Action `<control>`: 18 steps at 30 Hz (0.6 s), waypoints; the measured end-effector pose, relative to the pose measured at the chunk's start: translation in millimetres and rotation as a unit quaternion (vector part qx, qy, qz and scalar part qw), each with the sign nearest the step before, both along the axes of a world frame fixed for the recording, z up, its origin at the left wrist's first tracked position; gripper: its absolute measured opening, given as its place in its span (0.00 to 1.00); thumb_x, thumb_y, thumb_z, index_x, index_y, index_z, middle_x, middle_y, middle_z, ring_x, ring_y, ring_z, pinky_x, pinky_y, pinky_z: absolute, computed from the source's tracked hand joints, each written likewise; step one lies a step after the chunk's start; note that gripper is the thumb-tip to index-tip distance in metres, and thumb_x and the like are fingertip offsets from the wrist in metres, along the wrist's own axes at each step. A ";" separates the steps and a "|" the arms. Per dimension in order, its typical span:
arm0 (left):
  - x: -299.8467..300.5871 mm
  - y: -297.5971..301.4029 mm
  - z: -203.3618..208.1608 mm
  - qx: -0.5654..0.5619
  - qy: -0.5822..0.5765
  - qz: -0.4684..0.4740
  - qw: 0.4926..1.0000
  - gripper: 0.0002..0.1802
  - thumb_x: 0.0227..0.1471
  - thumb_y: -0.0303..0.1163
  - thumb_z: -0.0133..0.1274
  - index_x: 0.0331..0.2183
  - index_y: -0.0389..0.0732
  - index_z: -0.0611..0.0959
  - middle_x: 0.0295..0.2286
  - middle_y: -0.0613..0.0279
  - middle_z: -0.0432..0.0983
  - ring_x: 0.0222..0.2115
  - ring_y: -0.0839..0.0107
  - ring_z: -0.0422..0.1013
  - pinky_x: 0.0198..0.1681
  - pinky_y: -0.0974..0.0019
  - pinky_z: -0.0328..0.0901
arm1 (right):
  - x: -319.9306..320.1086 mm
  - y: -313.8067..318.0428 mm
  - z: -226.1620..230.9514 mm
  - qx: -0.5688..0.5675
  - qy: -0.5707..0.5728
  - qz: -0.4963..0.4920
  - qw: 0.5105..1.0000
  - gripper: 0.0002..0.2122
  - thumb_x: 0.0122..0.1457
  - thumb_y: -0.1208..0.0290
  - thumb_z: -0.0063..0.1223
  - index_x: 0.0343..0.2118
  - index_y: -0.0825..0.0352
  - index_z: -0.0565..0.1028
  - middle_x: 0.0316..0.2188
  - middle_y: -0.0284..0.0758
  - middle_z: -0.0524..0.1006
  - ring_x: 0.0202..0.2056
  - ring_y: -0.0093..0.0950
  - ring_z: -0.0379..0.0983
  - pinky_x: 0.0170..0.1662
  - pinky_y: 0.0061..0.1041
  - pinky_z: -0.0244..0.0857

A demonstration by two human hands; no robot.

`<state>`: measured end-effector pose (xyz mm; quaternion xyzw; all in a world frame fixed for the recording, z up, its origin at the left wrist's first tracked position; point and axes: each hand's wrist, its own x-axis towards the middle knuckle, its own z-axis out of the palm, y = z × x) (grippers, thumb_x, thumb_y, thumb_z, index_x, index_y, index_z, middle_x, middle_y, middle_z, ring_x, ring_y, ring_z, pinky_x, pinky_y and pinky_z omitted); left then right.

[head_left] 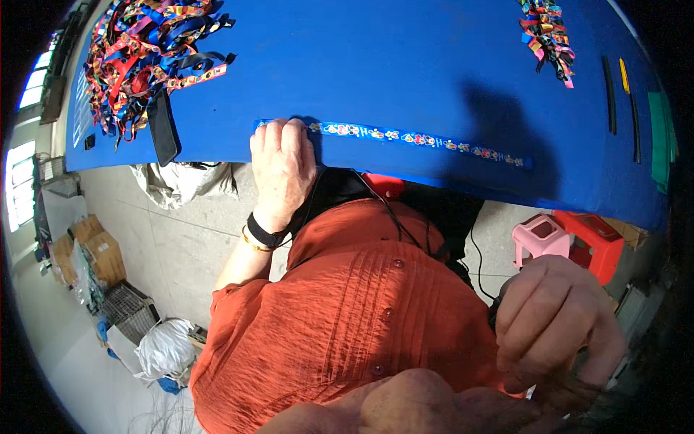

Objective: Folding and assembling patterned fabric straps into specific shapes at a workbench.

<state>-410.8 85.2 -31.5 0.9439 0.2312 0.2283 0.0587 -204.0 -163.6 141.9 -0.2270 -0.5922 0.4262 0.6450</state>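
So the left hand is resting palm-down over the left end of a blue ribbon with a cartoon print, right by the near edge of the blue surface. Its fingers are lying side by side; the thumb is hiding, so I can't tell if it's pinching anything. A black wristband and a gold-coloured bracelet are sitting on that wrist.

The right hand is hanging well off the surface, close to the camera, fingers curling in. Can't tell if they're gripping something.

The ribbon is lying stretched out flat, running off to the right and slanting a bit toward the near edge, with a shadow falling around its right end. Over on the left, a big tangled heap of colourful ribbons is spreading out, with a flat black item lying against it. A smaller bunch of ribbons is sitting at far right, and a green strip is lying near the right edge.

Down on the floor, a pink stool is standing beside a red stool.
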 end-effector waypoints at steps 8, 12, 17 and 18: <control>0.9 1.6 -2.8 -0.005 -0.003 -0.006 1.000 0.16 0.46 0.22 0.59 0.41 0.38 0.79 0.37 0.52 0.73 0.38 0.53 0.70 0.43 0.54 0.63 | -9.6 11.8 -0.1 -0.015 0.027 0.008 0.999 0.09 0.65 0.71 0.55 0.47 0.54 0.75 0.37 0.42 0.81 0.35 0.35 0.80 0.37 0.29 0.75; -3.1 2.6 -4.9 -0.008 -0.003 -0.003 1.000 0.16 0.47 0.23 0.60 0.41 0.38 0.79 0.37 0.52 0.73 0.38 0.54 0.70 0.43 0.54 0.63 | -32.6 26.5 -1.1 0.008 0.112 -0.087 0.990 0.12 0.61 0.63 0.59 0.28 0.67 0.75 0.24 0.37 0.75 0.23 0.30 0.69 0.25 0.29 0.63; -0.9 1.2 -0.2 -0.017 -0.004 -0.008 1.000 0.16 0.46 0.22 0.60 0.41 0.38 0.79 0.37 0.52 0.73 0.39 0.54 0.70 0.43 0.54 0.62 | 5.6 19.0 1.1 -0.005 -0.008 0.056 0.998 0.08 0.65 0.71 0.55 0.46 0.54 0.76 0.37 0.43 0.81 0.34 0.35 0.80 0.36 0.28 0.76; -0.7 1.2 0.0 -0.017 -0.004 -0.007 1.000 0.16 0.46 0.22 0.60 0.41 0.38 0.79 0.37 0.52 0.73 0.39 0.54 0.70 0.43 0.54 0.62 | 3.8 20.9 1.2 -0.011 0.005 0.051 0.999 0.07 0.65 0.71 0.55 0.44 0.55 0.77 0.37 0.43 0.81 0.34 0.35 0.81 0.35 0.27 0.76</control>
